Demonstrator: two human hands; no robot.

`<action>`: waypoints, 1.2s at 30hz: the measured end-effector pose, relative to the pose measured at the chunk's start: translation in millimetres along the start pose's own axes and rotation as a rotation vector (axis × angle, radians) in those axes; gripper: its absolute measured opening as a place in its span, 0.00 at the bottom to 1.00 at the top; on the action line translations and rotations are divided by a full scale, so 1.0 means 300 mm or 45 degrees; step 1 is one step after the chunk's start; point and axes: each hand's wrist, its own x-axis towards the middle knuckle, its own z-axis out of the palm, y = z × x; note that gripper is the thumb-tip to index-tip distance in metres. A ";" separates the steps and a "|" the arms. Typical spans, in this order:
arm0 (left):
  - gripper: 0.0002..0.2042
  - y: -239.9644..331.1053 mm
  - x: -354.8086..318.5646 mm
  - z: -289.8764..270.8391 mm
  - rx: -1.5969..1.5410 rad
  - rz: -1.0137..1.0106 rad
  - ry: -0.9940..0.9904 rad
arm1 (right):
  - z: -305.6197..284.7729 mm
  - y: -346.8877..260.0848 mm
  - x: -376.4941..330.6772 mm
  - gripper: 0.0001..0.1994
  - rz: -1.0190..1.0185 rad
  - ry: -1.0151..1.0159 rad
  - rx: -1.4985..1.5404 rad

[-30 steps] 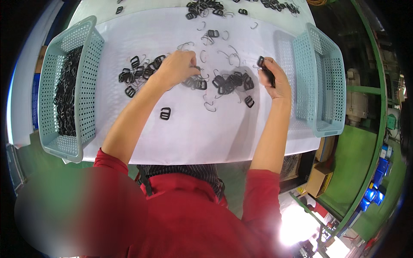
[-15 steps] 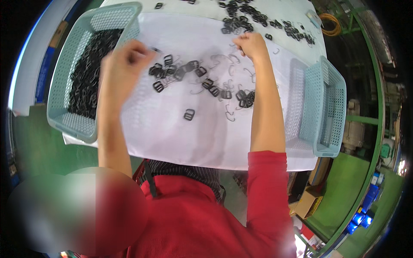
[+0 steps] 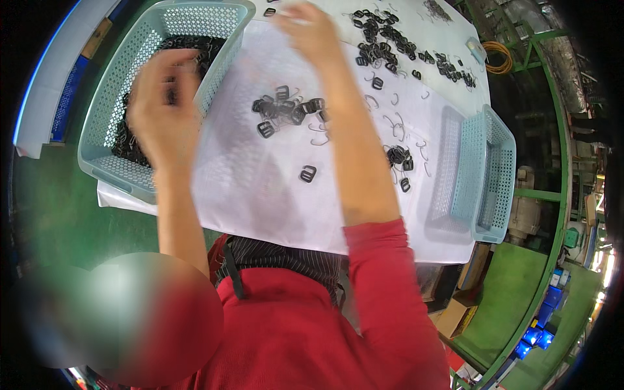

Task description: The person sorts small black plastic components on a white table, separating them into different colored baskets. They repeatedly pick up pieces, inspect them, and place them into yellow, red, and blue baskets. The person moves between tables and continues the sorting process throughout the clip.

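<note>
My left hand (image 3: 166, 107) is over the light-blue basket (image 3: 90, 140) on the left, fingers curved with a gap between thumb and forefinger. Dark shapes show through that gap; I see nothing gripped. Black buckles with thin hooks (image 3: 127, 140) fill the lower part of this basket. My right hand (image 3: 309, 29), smeared by motion, reaches over the far part of the table, close to a lone black buckle (image 3: 270, 12). Its fingertips are too blurred to show a hold. Below it lies a cluster of black buckles (image 3: 283, 107), partly hidden by my right forearm.
A second light-blue basket (image 3: 489, 175) stands at the table's right edge. Thin wire hooks (image 3: 395, 123) and a small buckle pile (image 3: 399, 157) lie right of my forearm. More buckles (image 3: 377, 52) spread along the back. One buckle (image 3: 307, 173) lies alone on the white tabletop (image 3: 260, 208).
My left hand has moved left from the table to over the basket. My right hand has swung left and farther out, away from the back buckle pile. The view has shifted slightly.
</note>
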 end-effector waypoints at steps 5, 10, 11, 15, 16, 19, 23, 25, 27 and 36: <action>0.07 0.049 -0.178 0.381 -0.243 -0.066 -0.754 | -0.464 0.455 -0.118 0.19 0.465 0.281 -1.102; 0.07 -0.016 -0.277 0.625 0.005 0.218 -0.864 | -0.542 0.458 -0.220 0.18 0.531 0.069 -0.911; 0.07 -0.021 -0.267 0.631 0.036 0.220 -0.894 | -0.550 0.445 -0.245 0.17 0.578 0.082 -0.754; 0.10 -0.047 -0.136 0.592 -0.669 -0.759 -1.414 | -0.534 0.292 -0.395 0.15 0.751 0.211 0.684; 0.09 -0.048 -0.128 0.585 -0.496 -0.666 -1.446 | -0.514 0.277 -0.425 0.15 0.792 0.118 0.553; 0.09 -0.061 -0.109 0.578 -0.058 -0.374 -1.336 | -0.427 0.198 -0.476 0.14 0.860 -0.166 -0.030; 0.10 -0.065 -0.188 0.647 0.206 0.088 -0.788 | -0.318 0.184 -0.512 0.13 0.640 -0.217 -0.869; 0.14 0.004 -0.226 0.634 0.148 0.121 -0.892 | -0.343 0.189 -0.500 0.12 0.564 -0.175 -0.920; 0.13 0.025 -0.267 0.650 0.137 0.168 -1.008 | -0.439 0.182 -0.494 0.12 0.693 -0.192 -0.443; 0.11 0.067 -0.227 0.552 -1.333 -1.021 -1.407 | -0.670 0.144 -0.605 0.12 0.957 -0.010 -0.385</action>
